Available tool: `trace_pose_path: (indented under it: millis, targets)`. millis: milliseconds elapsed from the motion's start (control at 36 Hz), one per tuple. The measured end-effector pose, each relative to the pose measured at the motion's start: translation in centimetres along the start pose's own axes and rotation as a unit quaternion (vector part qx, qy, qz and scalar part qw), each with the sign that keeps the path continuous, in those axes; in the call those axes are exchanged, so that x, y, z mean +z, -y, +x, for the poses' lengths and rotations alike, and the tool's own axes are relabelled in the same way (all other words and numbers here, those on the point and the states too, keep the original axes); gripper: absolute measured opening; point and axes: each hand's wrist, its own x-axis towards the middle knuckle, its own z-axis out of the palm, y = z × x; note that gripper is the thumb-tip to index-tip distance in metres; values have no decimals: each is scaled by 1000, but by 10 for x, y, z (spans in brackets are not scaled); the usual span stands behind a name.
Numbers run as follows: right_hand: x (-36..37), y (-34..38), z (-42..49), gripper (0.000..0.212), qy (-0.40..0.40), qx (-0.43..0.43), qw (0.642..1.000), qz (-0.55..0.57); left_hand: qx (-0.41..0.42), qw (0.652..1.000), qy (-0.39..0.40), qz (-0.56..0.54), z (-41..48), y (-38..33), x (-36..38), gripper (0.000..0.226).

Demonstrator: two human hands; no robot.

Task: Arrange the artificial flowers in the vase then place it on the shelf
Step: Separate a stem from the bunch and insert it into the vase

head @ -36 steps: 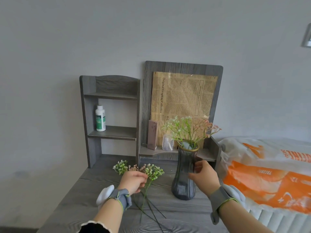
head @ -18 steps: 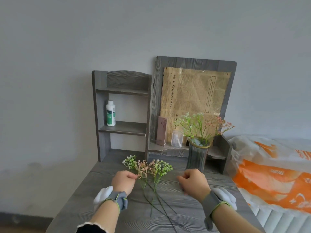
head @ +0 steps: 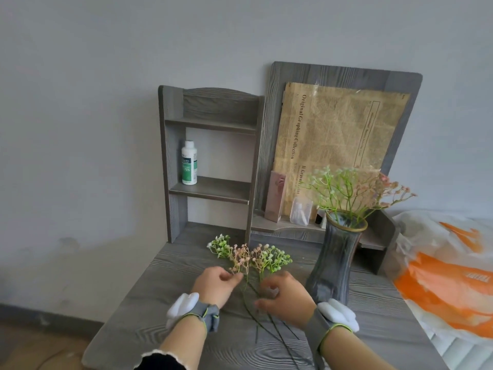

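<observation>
Step in hand was gathering loose flowers (head: 250, 259) off the surface (head: 170, 279). Left hand (head: 216, 285) grip pinched a stem; right hand (head: 286, 301) grip curled over stems, hold unclear. Next, likely: lift sprigs into vase (head: 334, 265).

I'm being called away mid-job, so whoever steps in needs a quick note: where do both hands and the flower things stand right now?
Left hand: pinches a stem of the loose sprigs lying on the table.
Right hand: fingers curled on the same stems; blurred.
Vase: upright on the table, right of the hands, untouched by either.
Done: some flowers already in the vase.
To do: add the loose sprigs, then set the vase on the shelf.
</observation>
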Motion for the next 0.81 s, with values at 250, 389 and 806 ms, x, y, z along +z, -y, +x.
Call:
trace_pose_path:
  millis: [250,389,806]
  targets:
    - [9,-7,10,32,-8,-7,999,-30,-18,997,73,24,11,-8,7,33]
    - [3,-19,7,29,-38,15,999,-16,-12,997,74,-29,15,-3,5,18]
    - [-7,3,-6,18,-64,-36,997,22,-13,975,32,-220,13,-8,-2,11]
